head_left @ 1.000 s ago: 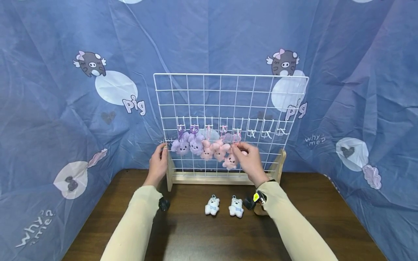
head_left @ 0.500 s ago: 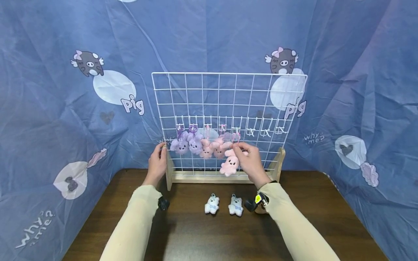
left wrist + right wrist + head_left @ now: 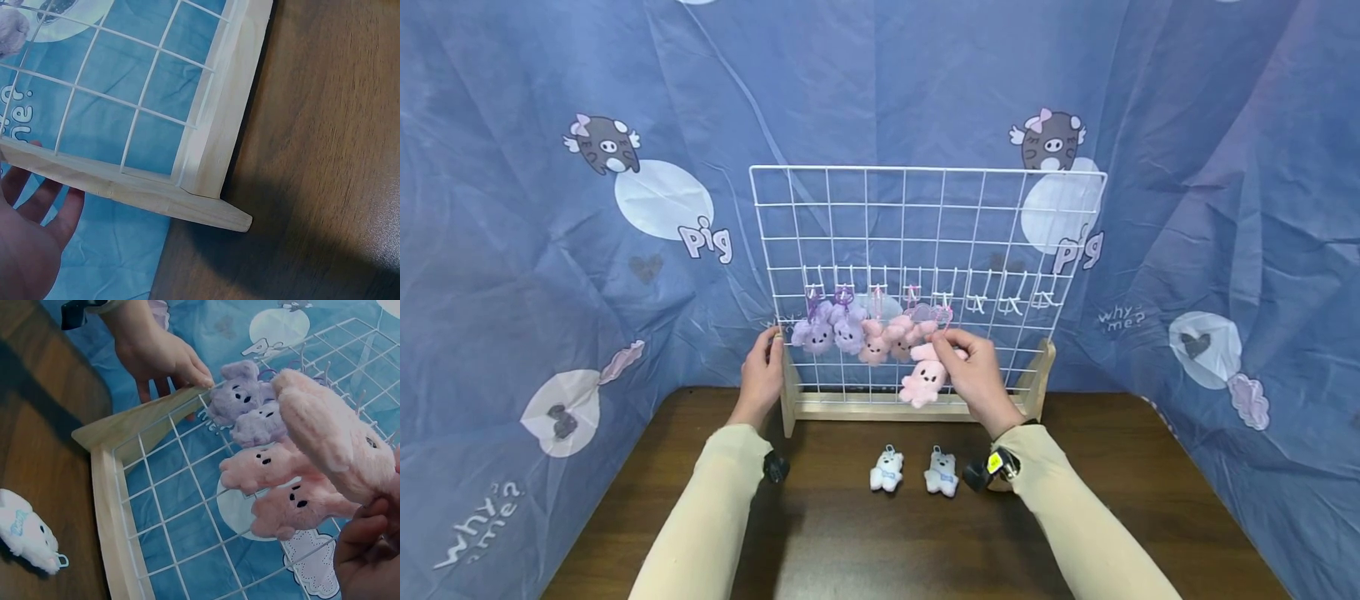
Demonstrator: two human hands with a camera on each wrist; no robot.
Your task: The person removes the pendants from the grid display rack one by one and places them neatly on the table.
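My right hand (image 3: 976, 371) pinches a pink plush keychain (image 3: 925, 382) near its head, in front of a white wire grid rack (image 3: 925, 170). The plush tilts in the head view; in the right wrist view its long ears fill the upper right. Its pink loop reaches up toward a hook, but whether it hangs there is unclear. At the rack's left side, my left hand (image 3: 762, 372) grips the wooden upright (image 3: 112, 181), fingers behind it. Two purple plush keychains (image 3: 820, 336) and two pink ones (image 3: 294, 503) hang on hooks left of the held one.
Three white hooks (image 3: 1011, 304) extend along the row to the right. Two white bear plush keychains (image 3: 887, 469) lie on the brown table (image 3: 850, 542) before the rack's wooden base (image 3: 880, 408). A blue printed cloth (image 3: 880, 83) stands behind.
The held pink plush has swung down and slightly left, turning more tilted, while my right hand stays almost in place. My left hand keeps its grip on the upright.
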